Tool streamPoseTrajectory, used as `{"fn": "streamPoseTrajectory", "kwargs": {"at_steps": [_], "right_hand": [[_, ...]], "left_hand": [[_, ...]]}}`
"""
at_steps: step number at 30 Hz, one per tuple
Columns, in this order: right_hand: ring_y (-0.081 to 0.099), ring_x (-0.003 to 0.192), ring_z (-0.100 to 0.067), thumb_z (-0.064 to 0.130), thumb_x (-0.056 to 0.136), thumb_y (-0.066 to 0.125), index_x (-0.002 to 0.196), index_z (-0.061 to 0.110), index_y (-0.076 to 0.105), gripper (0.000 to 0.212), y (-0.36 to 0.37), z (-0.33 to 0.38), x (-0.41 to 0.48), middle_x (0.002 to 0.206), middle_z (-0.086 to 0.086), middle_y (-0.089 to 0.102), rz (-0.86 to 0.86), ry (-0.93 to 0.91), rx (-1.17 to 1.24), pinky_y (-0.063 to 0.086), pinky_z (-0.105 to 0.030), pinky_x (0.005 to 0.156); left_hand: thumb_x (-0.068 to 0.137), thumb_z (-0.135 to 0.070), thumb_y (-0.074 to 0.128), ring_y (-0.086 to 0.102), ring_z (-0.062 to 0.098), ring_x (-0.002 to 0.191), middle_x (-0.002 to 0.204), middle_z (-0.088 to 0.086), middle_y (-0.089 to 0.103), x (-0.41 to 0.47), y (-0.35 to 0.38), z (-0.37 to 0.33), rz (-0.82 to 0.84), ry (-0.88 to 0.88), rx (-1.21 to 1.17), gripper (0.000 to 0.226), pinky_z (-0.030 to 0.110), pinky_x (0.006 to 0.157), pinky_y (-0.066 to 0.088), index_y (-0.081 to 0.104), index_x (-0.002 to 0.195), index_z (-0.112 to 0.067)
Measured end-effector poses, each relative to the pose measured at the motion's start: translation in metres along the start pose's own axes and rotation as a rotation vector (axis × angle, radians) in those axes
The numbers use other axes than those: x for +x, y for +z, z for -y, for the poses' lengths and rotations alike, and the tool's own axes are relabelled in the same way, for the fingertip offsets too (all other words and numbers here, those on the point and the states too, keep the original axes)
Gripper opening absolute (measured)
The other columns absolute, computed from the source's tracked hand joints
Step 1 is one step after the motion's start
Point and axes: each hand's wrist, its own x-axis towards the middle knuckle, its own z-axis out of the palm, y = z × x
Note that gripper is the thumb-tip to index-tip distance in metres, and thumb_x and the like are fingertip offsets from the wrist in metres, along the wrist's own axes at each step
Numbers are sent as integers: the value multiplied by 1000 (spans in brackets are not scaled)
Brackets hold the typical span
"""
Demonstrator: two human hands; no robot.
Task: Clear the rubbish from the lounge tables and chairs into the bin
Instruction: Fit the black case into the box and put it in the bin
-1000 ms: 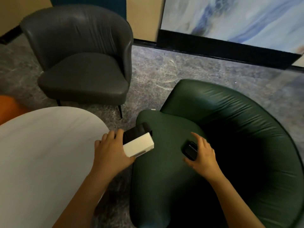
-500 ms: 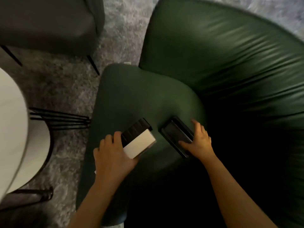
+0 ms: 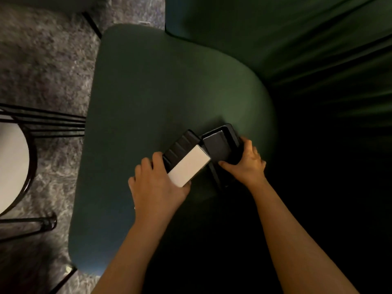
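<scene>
Over the seat of a dark green armchair (image 3: 161,88), my left hand (image 3: 157,183) grips a small white box (image 3: 187,166) stacked with a ribbed black tray (image 3: 180,144) behind it. My right hand (image 3: 246,164) holds a second black plastic tray (image 3: 220,143), thumb under its near edge and fingers curled round its right side. This tray is lifted just off the seat and its left edge touches the items in my left hand. No bin is in view.
A round white table (image 3: 10,162) on a black wire frame stands at the left edge over grey carpet (image 3: 42,60). The armchair's curved back (image 3: 297,39) rises at the upper right. A dark chair leg (image 3: 91,24) shows at the top left.
The view has dropped closer over the green seat. My right hand has taken hold of the black tray and brought it left against the box and tray in my left hand.
</scene>
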Motion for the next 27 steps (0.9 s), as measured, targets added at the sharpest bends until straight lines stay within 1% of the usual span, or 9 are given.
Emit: {"fn": "streamPoseTrajectory", "kwargs": {"at_steps": [3, 5, 6, 8, 10, 13, 19, 23, 27], "right_hand": [[42, 125, -28, 47, 70, 72, 133, 24, 33, 77, -3, 5, 0, 131, -4, 50, 38, 44, 23, 28, -41, 99], [49, 117, -27, 40, 74, 70, 128, 23, 42, 63, -7, 12, -5, 124, -5, 57, 30, 25, 28, 32, -37, 96], [54, 110, -26, 34, 76, 70, 126, 21, 46, 56, -10, 16, -8, 120, -6, 60, 18, 6, 50, 38, -34, 93], [58, 86, -17, 23, 77, 70, 119, 17, 53, 46, -17, 25, -18, 108, -5, 64, -6, -32, 118, 47, -25, 73], [54, 71, -11, 18, 75, 70, 114, 16, 55, 42, -25, 36, -30, 96, -1, 62, -42, -77, 149, 45, -20, 58], [56, 73, -14, 15, 74, 70, 109, 16, 53, 39, -38, 60, -53, 87, 5, 57, -84, -188, 164, 48, -23, 59], [53, 63, -1, 11, 72, 69, 89, 22, 50, 28, -53, 126, -114, 75, 8, 57, -35, -399, 206, 35, -9, 46], [50, 63, -1, 9, 70, 66, 82, 30, 46, 32, -50, 172, -172, 73, 13, 54, 3, -507, 217, 33, -15, 48], [46, 59, 7, 8, 68, 66, 75, 32, 44, 33, -37, 205, -247, 66, 17, 52, -10, -628, 210, 31, -13, 45]], "left_hand": [[61, -48, 75, 46, 28, 100, 106, 8, 49, -1, 0, -2, -13, -5, 3, 75, 38, 78, 32, 40, 118, -14], [61, -49, 74, 46, 28, 99, 106, 8, 49, -3, -4, -4, -23, 0, 23, 76, 38, 77, 31, 40, 119, -14], [61, -49, 74, 46, 28, 99, 106, 8, 49, -4, -8, -4, -31, -1, 32, 76, 38, 78, 31, 40, 120, -15], [62, -50, 73, 46, 29, 99, 106, 8, 49, -7, -18, -3, -51, -21, 33, 75, 39, 79, 32, 40, 120, -15], [62, -50, 73, 47, 29, 99, 105, 8, 49, -10, -31, 0, -83, -47, 14, 74, 39, 79, 33, 40, 118, -14], [62, -50, 73, 48, 29, 99, 105, 8, 50, -18, -58, 9, -133, -100, -2, 72, 41, 80, 35, 40, 116, -15], [58, -50, 73, 50, 33, 95, 99, 9, 52, -61, -125, 48, -283, -199, 20, 69, 44, 79, 37, 45, 110, -13], [60, -59, 67, 50, 28, 103, 109, 3, 51, -114, -163, 90, -317, -297, 56, 78, 42, 83, 39, 40, 120, -19], [61, -60, 64, 49, 23, 110, 116, -1, 48, -185, -191, 137, -370, -394, 9, 82, 39, 88, 39, 31, 127, -24]]}}
